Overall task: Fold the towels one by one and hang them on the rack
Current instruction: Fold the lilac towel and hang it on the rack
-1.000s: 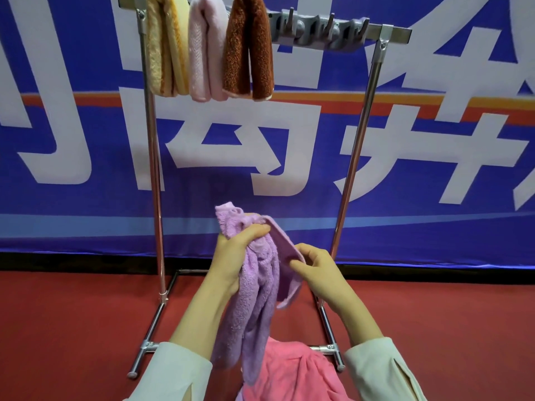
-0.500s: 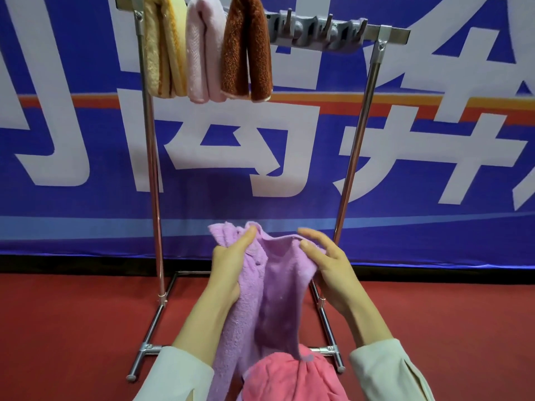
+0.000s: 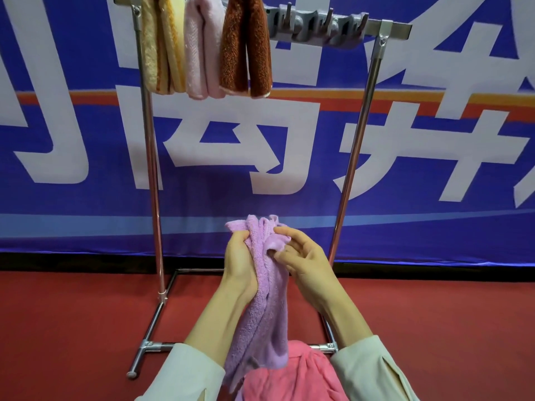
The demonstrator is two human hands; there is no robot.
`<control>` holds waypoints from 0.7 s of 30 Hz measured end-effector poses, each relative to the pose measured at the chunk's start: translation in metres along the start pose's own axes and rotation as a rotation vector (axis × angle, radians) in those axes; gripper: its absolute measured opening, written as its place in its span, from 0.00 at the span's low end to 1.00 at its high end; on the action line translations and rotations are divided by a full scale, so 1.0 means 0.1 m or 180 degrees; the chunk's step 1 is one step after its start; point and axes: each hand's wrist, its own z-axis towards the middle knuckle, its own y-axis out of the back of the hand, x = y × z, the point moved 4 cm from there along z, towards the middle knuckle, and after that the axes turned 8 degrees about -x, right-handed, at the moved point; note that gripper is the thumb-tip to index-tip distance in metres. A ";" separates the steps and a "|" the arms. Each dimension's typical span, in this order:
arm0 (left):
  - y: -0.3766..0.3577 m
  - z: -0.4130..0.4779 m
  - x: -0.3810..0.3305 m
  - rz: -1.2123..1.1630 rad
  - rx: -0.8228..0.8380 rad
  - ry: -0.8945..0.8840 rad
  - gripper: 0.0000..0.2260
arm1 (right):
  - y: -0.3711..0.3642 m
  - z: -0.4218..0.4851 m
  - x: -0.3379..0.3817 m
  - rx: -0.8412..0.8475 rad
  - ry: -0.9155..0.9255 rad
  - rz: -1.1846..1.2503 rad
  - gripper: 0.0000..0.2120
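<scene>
A lilac towel (image 3: 267, 319) hangs bunched between my hands in front of the metal rack (image 3: 351, 157). My left hand (image 3: 240, 264) grips its upper left part. My right hand (image 3: 304, 259) pinches a top corner between thumb and fingers. The towel's lower end drapes onto a pink towel (image 3: 292, 374) at the bottom of the view. On the rack's top bar hang three folded towels: a yellow one (image 3: 162, 47), a pale pink one (image 3: 202, 50) and a brown one (image 3: 246, 47).
Grey hooks (image 3: 318, 24) line the bare right half of the top bar. The rack's base feet (image 3: 150, 345) rest on a red floor. A blue banner with white characters (image 3: 434, 154) fills the wall behind.
The towel was spread wider between my hands half a second ago. My hands have since come together, gathering its top edge into a bunch.
</scene>
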 end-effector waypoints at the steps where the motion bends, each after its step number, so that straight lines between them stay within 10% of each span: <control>1: -0.01 0.00 -0.01 0.0076 -0.0035 -0.0112 0.13 | 0.00 0.00 0.01 -0.0029 0.0044 -0.0037 0.19; 21: -0.09 -0.08 0.00 0.1632 -0.0105 -0.1297 0.07 | 0.11 -0.04 0.17 -0.0641 0.0580 0.0072 0.05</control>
